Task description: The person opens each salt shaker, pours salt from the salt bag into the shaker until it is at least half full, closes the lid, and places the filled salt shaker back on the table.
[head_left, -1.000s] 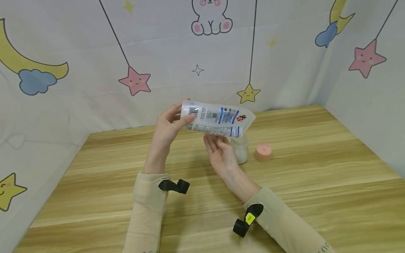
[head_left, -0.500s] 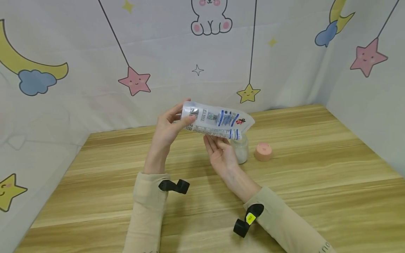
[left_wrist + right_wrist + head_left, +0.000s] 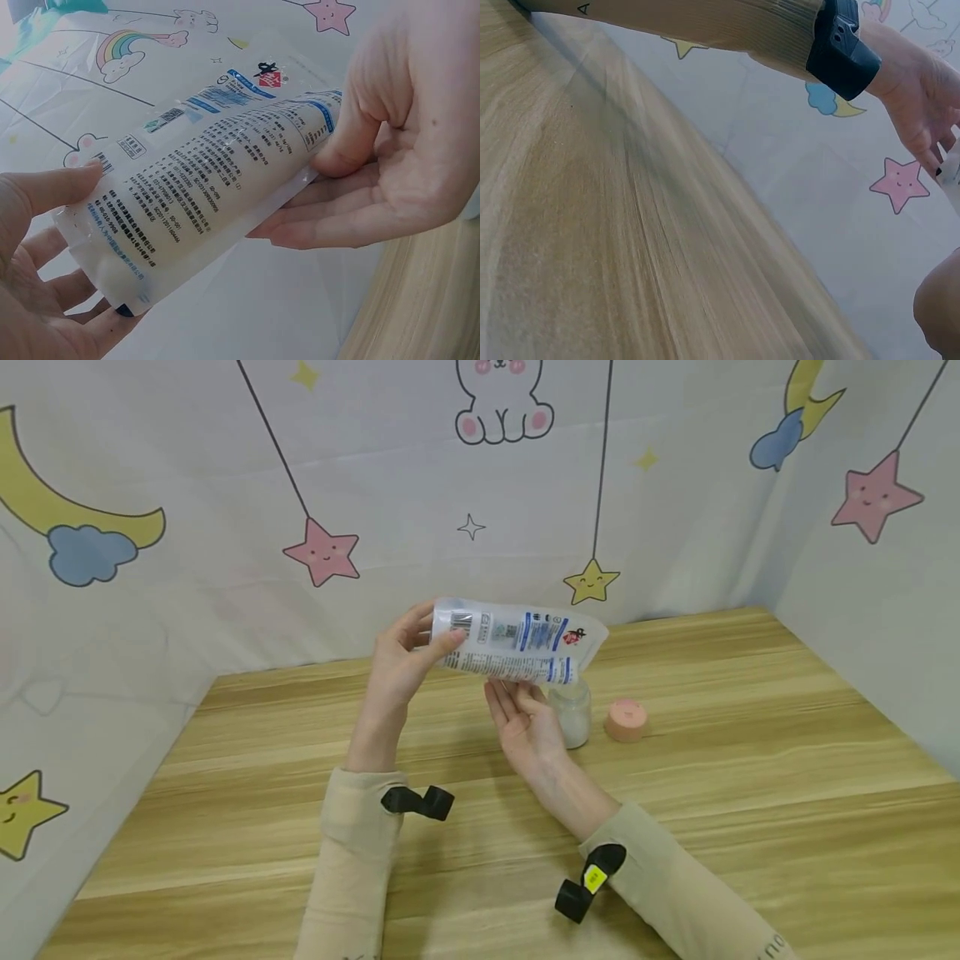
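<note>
A printed plastic salt bag (image 3: 517, 643) is held sideways in the air, its right end tilted down over a glass jar (image 3: 573, 718). White contents show in the jar. My left hand (image 3: 405, 652) grips the bag's left end, thumb on the printed face and fingers behind, as the left wrist view also shows. At the bag's lower right edge my right hand (image 3: 528, 735) is turned palm up. In the left wrist view this right hand (image 3: 405, 172) has its thumb before the bag's edge and fingers behind it. The bag's corner overlaps the jar's mouth, so any flow is hidden.
A round pink lid (image 3: 626, 721) lies on the wooden table (image 3: 720, 827), just right of the jar. Behind the table hangs a pale cloth (image 3: 405, 468) printed with stars and moons. A black camera mount sits on each sleeve.
The salt bag's right end dips slightly half a second ago and is raised a little again now. Both hands keep nearly the same places; the jar and lid stay put.
</note>
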`<control>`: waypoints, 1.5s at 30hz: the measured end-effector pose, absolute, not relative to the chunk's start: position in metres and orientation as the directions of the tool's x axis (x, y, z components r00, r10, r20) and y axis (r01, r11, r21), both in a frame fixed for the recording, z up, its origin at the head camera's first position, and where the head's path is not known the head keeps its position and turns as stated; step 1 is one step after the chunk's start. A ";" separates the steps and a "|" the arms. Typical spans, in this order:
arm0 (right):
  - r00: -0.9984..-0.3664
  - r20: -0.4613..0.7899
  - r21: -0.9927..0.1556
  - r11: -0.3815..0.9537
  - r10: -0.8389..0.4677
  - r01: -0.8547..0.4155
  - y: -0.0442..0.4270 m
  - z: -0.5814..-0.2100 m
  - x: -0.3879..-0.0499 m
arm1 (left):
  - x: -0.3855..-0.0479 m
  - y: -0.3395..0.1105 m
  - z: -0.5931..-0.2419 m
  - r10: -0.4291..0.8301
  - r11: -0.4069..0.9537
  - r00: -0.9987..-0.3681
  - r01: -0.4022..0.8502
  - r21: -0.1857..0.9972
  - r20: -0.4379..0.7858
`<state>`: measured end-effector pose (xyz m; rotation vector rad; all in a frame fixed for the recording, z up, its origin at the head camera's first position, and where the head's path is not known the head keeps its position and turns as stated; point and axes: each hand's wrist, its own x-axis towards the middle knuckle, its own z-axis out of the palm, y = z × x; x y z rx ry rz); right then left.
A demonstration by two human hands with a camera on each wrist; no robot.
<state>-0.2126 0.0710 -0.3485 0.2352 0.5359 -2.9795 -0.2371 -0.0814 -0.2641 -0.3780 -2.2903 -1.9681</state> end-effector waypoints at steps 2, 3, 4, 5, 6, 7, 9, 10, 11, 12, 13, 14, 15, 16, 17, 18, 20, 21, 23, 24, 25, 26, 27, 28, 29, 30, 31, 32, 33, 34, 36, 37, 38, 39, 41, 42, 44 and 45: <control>-0.985 -0.147 -0.331 -0.935 -0.086 0.131 0.071 -0.350 -0.213 | -0.238 -0.081 -0.265 0.110 0.130 -0.965 0.252 0.959 0.239; -0.987 -0.131 -0.327 -0.936 -0.094 0.133 0.072 -0.350 -0.213 | -0.238 -0.081 -0.265 0.102 0.129 -0.965 0.253 0.959 0.241; -0.988 -0.113 -0.320 -0.938 -0.104 0.136 0.072 -0.351 -0.213 | -0.238 -0.081 -0.265 0.096 0.126 -0.965 0.254 0.959 0.243; -0.989 -0.098 -0.308 -0.941 -0.115 0.140 0.072 -0.351 -0.212 | -0.238 -0.081 -0.265 0.091 0.125 -0.965 0.257 0.958 0.246; -0.989 -0.082 -0.299 -0.943 -0.126 0.145 0.072 -0.351 -0.212 | -0.238 -0.081 -0.266 0.087 0.126 -0.965 0.259 0.958 0.249; -0.989 -0.065 -0.289 -0.945 -0.136 0.149 0.072 -0.352 -0.211 | -0.238 -0.081 -0.266 0.083 0.125 -0.964 0.261 0.957 0.252; -0.988 -0.044 -0.275 -0.949 -0.149 0.156 0.072 -0.352 -0.211 | -0.238 -0.081 -0.266 0.079 0.130 -0.965 0.259 0.957 0.251; -0.987 -0.037 -0.270 -0.950 -0.155 0.159 0.072 -0.352 -0.211 | -0.238 -0.081 -0.266 0.078 0.131 -0.965 0.258 0.957 0.250; -0.987 -0.033 -0.269 -0.950 -0.159 0.162 0.072 -0.352 -0.211 | -0.238 -0.081 -0.266 0.077 0.135 -0.965 0.258 0.957 0.249; -0.986 -0.028 -0.272 -0.948 -0.163 0.165 0.072 -0.352 -0.211 | -0.238 -0.081 -0.266 0.075 0.137 -0.966 0.257 0.957 0.248; -0.986 -0.022 -0.275 -0.947 -0.168 0.167 0.072 -0.352 -0.211 | -0.238 -0.081 -0.266 0.074 0.138 -0.966 0.256 0.957 0.248; -0.985 -0.014 -0.279 -0.946 -0.171 0.168 0.072 -0.352 -0.212 | -0.238 -0.082 -0.266 0.073 0.139 -0.966 0.254 0.957 0.246; -0.985 -0.007 -0.283 -0.944 -0.174 0.169 0.073 -0.352 -0.212 | -0.238 -0.082 -0.266 0.072 0.137 -0.967 0.254 0.957 0.246; -0.985 0.001 -0.285 -0.944 -0.175 0.168 0.073 -0.352 -0.212 | -0.238 -0.081 -0.266 0.072 0.134 -0.967 0.254 0.958 0.246; -0.984 0.008 -0.286 -0.944 -0.176 0.166 0.074 -0.352 -0.213 | -0.238 -0.081 -0.266 0.073 0.132 -0.966 0.255 0.958 0.247; -0.984 0.011 -0.287 -0.944 -0.176 0.165 0.074 -0.352 -0.213 | -0.238 -0.081 -0.267 0.074 0.128 -0.966 0.257 0.958 0.249; -0.985 0.014 -0.288 -0.944 -0.172 0.161 0.075 -0.352 -0.214 | -0.239 -0.080 -0.267 0.078 0.122 -0.964 0.261 0.958 0.253; -0.985 0.008 -0.287 -0.944 -0.171 0.161 0.076 -0.351 -0.214 | -0.239 -0.080 -0.267 0.081 0.119 -0.963 0.265 0.957 0.256; -0.986 -0.009 -0.286 -0.944 -0.167 0.163 0.077 -0.351 -0.214 | -0.239 -0.079 -0.267 0.086 0.116 -0.961 0.272 0.955 0.263; -0.986 -0.020 -0.289 -0.943 -0.165 0.164 0.077 -0.351 -0.214 | -0.239 -0.078 -0.267 0.087 0.114 -0.960 0.274 0.955 0.265; -0.986 -0.026 -0.288 -0.943 -0.165 0.166 0.077 -0.350 -0.215 | -0.240 -0.078 -0.267 0.088 0.112 -0.960 0.275 0.955 0.266; -0.986 -0.037 -0.285 -0.944 -0.164 0.168 0.077 -0.350 -0.215 | -0.240 -0.078 -0.268 0.088 0.111 -0.960 0.275 0.955 0.267; -0.986 -0.042 -0.289 -0.943 -0.163 0.168 0.077 -0.350 -0.215 | -0.240 -0.077 -0.268 0.089 0.111 -0.959 0.277 0.954 0.268; -0.986 -0.048 -0.290 -0.942 -0.161 0.168 0.077 -0.349 -0.215 | -0.240 -0.077 -0.268 0.090 0.112 -0.959 0.279 0.954 0.270; -0.986 -0.054 -0.293 -0.941 -0.159 0.168 0.077 -0.349 -0.216 | -0.240 -0.077 -0.268 0.090 0.113 -0.958 0.281 0.953 0.272; -0.986 -0.059 -0.298 -0.940 -0.157 0.167 0.077 -0.349 -0.216 | -0.240 -0.077 -0.268 0.091 0.114 -0.957 0.283 0.952 0.274; -0.986 -0.062 -0.302 -0.938 -0.156 0.167 0.077 -0.348 -0.216 | -0.240 -0.077 -0.269 0.092 0.114 -0.957 0.285 0.952 0.276; -0.986 -0.066 -0.308 -0.937 -0.153 0.166 0.077 -0.348 -0.216 | -0.240 -0.077 -0.269 0.093 0.115 -0.956 0.288 0.951 0.278; -0.986 -0.071 -0.313 -0.935 -0.150 0.165 0.077 -0.348 -0.216 | -0.240 -0.077 -0.269 0.094 0.116 -0.955 0.290 0.950 0.280; -0.986 -0.074 -0.315 -0.935 -0.149 0.164 0.077 -0.348 -0.217 | -0.240 -0.077 -0.269 0.095 0.117 -0.955 0.291 0.949 0.281; -0.986 -0.081 -0.318 -0.934 -0.146 0.164 0.077 -0.348 -0.217 | -0.240 -0.077 -0.269 0.095 0.119 -0.955 0.292 0.949 0.282; -0.986 -0.082 -0.317 -0.934 -0.145 0.163 0.077 -0.348 -0.217 | -0.240 -0.077 -0.268 0.095 0.120 -0.955 0.293 0.949 0.282; -0.986 -0.086 -0.312 -0.936 -0.143 0.163 0.077 -0.347 -0.217 | -0.240 -0.077 -0.268 0.095 0.122 -0.954 0.293 0.948 0.283; -0.986 -0.090 -0.307 -0.938 -0.140 0.161 0.077 -0.347 -0.217 | -0.240 -0.077 -0.268 0.097 0.122 -0.955 0.293 0.948 0.282; -0.985 -0.100 -0.285 -0.945 -0.138 0.161 0.077 -0.347 -0.216 | -0.240 -0.077 -0.267 0.105 0.121 -0.954 0.293 0.948 0.281; -0.985 -0.103 -0.274 -0.948 -0.137 0.160 0.077 -0.347 -0.216 | -0.241 -0.077 -0.267 0.110 0.118 -0.953 0.293 0.949 0.281; -0.985 -0.104 -0.258 -0.953 -0.137 0.159 0.077 -0.346 -0.215 | -0.241 -0.077 -0.267 0.120 0.119 -0.952 0.296 0.948 0.282; -0.985 -0.102 -0.253 -0.954 -0.138 0.160 0.077 -0.346 -0.215 | -0.241 -0.077 -0.267 0.124 0.121 -0.951 0.298 0.947 0.283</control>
